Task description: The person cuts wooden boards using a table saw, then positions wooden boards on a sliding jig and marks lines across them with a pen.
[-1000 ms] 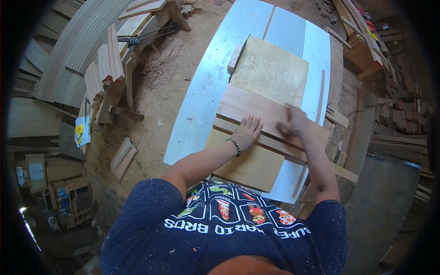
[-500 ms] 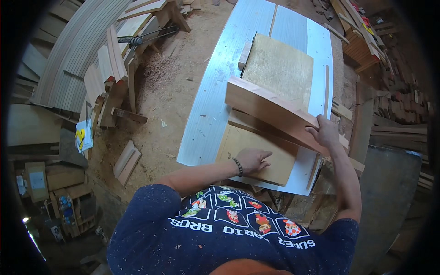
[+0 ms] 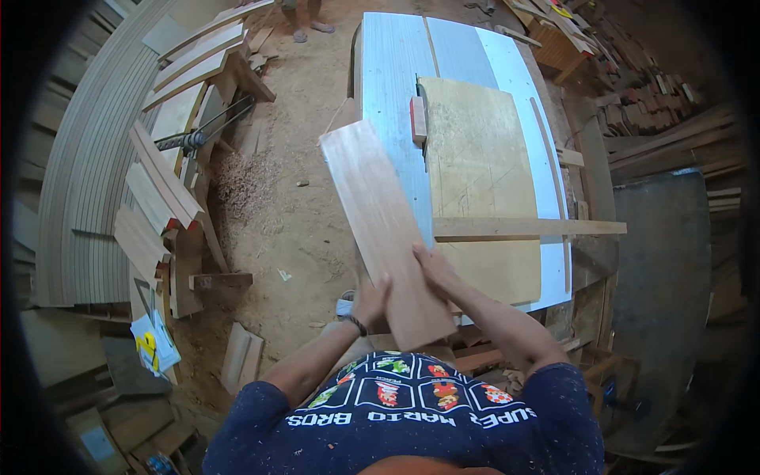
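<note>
Between my two hands a wide wooden board is held tilted, its far end pointing up and to the left, off the left edge of the white table. My left hand grips its left edge near the lower end. On the right edge, my right hand is closed round the wood, the fingers partly hidden behind it. To the right a yellowish plywood sheet lies on the table, with a narrow wooden strip across it. A small red-edged block sits beside the sheet's left edge.
Stacked boards on wooden supports stand at the left, with a clamp by them. A yellow tool on papers lies lower left. Two wood pieces rest on the dirt floor. A person's feet show at the far top.
The board has been carried left from over the plywood and turned broad face up. My left hand has come off the plywood and onto the board. The view has shifted left.
</note>
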{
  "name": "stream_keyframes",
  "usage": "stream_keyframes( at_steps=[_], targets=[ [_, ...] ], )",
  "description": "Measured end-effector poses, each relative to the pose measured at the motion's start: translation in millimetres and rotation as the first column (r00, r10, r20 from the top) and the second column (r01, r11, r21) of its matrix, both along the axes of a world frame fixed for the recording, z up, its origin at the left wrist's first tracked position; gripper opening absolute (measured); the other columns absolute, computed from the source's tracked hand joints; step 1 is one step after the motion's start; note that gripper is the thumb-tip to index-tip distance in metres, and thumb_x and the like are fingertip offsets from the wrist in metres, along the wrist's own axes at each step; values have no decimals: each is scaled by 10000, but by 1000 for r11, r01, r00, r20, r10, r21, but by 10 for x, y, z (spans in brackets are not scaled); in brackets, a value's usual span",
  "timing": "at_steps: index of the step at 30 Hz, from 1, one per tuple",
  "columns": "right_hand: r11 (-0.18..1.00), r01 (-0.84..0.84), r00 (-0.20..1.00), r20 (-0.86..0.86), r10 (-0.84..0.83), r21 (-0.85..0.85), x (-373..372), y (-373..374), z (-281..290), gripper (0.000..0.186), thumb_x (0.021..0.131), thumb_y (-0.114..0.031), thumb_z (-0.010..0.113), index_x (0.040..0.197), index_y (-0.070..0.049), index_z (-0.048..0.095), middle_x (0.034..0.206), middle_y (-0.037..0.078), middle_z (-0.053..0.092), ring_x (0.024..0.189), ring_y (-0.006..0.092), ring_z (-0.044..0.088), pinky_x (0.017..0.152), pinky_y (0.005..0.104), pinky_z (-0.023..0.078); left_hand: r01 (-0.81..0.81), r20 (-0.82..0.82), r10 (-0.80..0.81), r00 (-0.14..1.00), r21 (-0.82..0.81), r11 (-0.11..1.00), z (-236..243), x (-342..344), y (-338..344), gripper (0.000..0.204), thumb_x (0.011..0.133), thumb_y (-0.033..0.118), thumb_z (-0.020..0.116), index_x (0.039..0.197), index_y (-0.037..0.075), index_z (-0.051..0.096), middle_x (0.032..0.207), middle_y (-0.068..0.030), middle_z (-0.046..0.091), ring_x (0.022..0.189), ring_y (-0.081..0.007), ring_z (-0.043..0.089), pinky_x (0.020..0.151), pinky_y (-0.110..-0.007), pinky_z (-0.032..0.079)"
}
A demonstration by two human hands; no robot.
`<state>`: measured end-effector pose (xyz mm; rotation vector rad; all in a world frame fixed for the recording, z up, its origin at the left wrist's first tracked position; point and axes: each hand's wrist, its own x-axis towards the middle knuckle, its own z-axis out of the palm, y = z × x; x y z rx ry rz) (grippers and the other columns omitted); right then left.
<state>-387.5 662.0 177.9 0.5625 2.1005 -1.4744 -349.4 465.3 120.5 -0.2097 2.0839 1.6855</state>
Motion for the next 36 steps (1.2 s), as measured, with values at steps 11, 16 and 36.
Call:
stream_keyframes(
  at_steps=[11,16,36],
  targets=[
    [921,332,936,-51,-349,-205,-549,-1110,-375,483,1007,-448,489,1274,-53,569,861,30,602,711,118,602,643,259,508,282,41,-354,934,-691,666,565,-2667,-854,822,922,695,382,1385,27,498,1270,-315,578,1231,-451,533,1054,-477,418],
    [974,191,958,-194,-211,-121,209,-1025,-256,437,998,-410,516,1235,-53,602,926,83,655,777,171,645,719,317,519,310,-98,-466,879,-625,716,293,-3029,-1747,679,928,596,494,1388,98,517,1264,-273,604,1211,-420,559,1028,-463,439],
    [659,101,994,-97,-43,745,1168,-564,-247,418,833,-324,698,1093,-35,545,1096,192,601,980,370,636,838,464,531,404,149,-376,915,-325,855,-281,-263,-3463,345,902,330,639,878,-13,671,774,-2,630,752,-100,549,668,-295,452]
  ],
)
